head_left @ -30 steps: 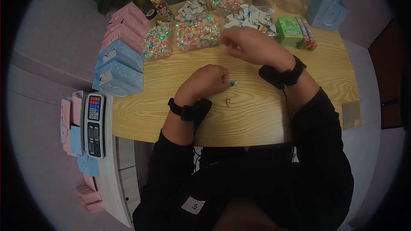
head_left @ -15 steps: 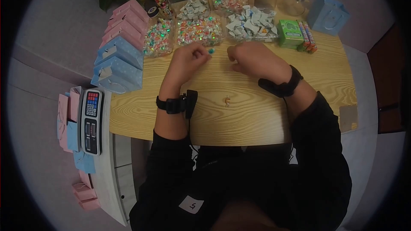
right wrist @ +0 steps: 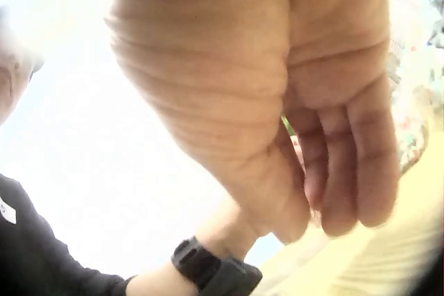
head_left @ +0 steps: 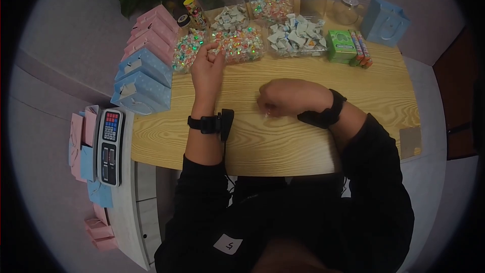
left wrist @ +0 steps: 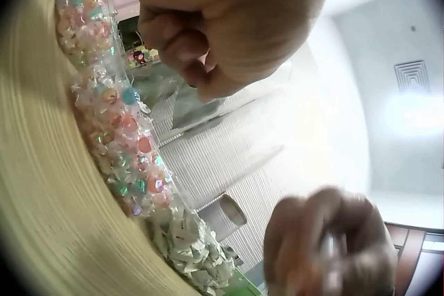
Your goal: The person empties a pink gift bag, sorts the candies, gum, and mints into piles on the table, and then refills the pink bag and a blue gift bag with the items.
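Note:
My left hand [head_left: 207, 73] is over the front edge of the clear tubs of wrapped candies [head_left: 237, 45], fingers bent and thumb close to the index finger. No candy shows at its fingertips in the left wrist view, though I cannot tell whether one is hidden inside. Lower, above the middle of the table, my right hand [head_left: 293, 97] points its fingers down and pinches a small wrapped candy [head_left: 267, 116]. Only a bit of its clear wrapper shows below the fingers. In the right wrist view, the palm and fingers [right wrist: 340, 164] hide most of the candy.
Beside the candies stands a tub of white-wrapped sweets [head_left: 298, 38], then a green box [head_left: 341, 46] and candy rolls [head_left: 360, 49]. A blue gift bag [head_left: 386, 23] stands back right. Pink and blue bags [head_left: 141, 91] line the left edge, near a scale [head_left: 110, 146].
My left hand carried a teal-wrapped candy from mid-table up to the candy tubs; that candy no longer shows. My right hand came down from the tubs to the orange candy on the table.

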The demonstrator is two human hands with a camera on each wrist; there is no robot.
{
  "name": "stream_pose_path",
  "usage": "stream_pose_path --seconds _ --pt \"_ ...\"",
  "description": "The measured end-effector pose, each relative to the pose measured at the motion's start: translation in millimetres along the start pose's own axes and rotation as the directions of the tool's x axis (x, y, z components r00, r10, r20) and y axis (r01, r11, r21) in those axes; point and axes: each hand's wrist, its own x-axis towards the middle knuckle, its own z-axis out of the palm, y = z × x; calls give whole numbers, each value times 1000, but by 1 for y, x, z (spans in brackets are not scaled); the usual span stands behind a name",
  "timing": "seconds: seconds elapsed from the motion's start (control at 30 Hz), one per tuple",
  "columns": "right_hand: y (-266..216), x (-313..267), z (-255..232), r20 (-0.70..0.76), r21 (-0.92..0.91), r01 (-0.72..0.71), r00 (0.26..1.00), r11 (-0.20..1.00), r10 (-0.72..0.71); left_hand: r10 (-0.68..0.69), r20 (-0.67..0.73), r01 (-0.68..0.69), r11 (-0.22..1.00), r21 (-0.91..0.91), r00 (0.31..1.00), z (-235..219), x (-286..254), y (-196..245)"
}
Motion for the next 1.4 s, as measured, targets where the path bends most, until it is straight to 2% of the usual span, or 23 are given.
stream_pose_path --seconds 0.03,0.07,0.1,0.13,0.2,0.27,0.33,0.43,0.47,0.53,0.57,0.63,0.7,0.77,0.83,0.9,1.03,1.1,1.17,1.23,1.3,1.33,1.4 --pt "-2 0 -8 -2 -8 -3 1000 1000 3 7 -3 -7 1000 -6 1000 1 -1 2" --pt "-4 1 -17 -283 16 6 959 1000 -1 15 12 -15 1000 15 1000 1 -2 4" --pt "-5 3 -25 -541 35 24 841 999 -1 23 25 -24 999 34 999 3 -3 6" --pt "-3 8 -31 -542 24 20 841 999 -4 30 20 -31 999 26 999 5 -3 3" --pt "8 18 -38 -776 220 55 615 974 141 66 -21 -66 998 23 998 8 -2 -3" --pt "14 17 -43 -818 140 35 567 989 96 57 -9 -57 998 8 998 10 -3 -6" --pt "10 5 -50 -738 131 -160 644 978 204 49 8 -48 999 -21 999 12 -5 -7" --pt "11 -23 -68 -780 45 -215 602 976 168 40 65 -37 998 -47 997 15 -8 -5" --pt "12 -36 -78 -822 115 -173 537 978 191 42 76 -42 999 -6 996 14 -9 -1" --pt "14 -76 -102 -891 154 -208 392 966 227 62 90 -63 998 10 994 13 -9 -1" --pt "34 -98 -110 -933 192 -191 269 963 239 75 74 -73 997 -23 994 14 -9 -4" --pt "56 -137 -133 -972 196 -356 52 914 229 94 51 -92 995 -44 994 15 -9 0" --pt "106 -175 -154 -985 113 -577 43 809 168 108 54 -106 993 -46 993 16 -11 5" --pt "157 -209 -152 -989 -116 -805 150 582 10 117 54 -115 992 -45 992 17 -12 7" --pt "173 -228 -149 -948 -45 -822 215 568 236 105 86 -103 994 -29 991 19 -15 7" --pt "178 -240 -148 -820 31 -860 270 510 506 115 71 -113 993 -35 991 20 -16 7" --pt "148 -264 -128 -821 253 -805 114 536 560 156 121 -150 987 -58 980 22 -20 10" --pt "158 -302 -128 -776 211 -827 183 521 604 151 122 -145 988 -54 981 23 -24 18" --pt "100 -308 -129 -745 228 -845 168 483 646 289 183 -291 957 -17 940 23 -27 25" --pt "60 -316 -128 -738 291 -790 174 540 653 289 210 -283 957 -56 934 25 -31 31" --pt "12 -315 -124 -764 177 -815 239 551 599 288 252 -272 958 -96 924 27 -36 36" --pt "-12 -311 -123 -756 170 -822 245 543 607 263 318 -242 965 -105 911 27 -38 38" --pt "-53 -297 -120 -738 65 -828 336 557 585 229 387 -199 973 -116 893 32 -41 38"
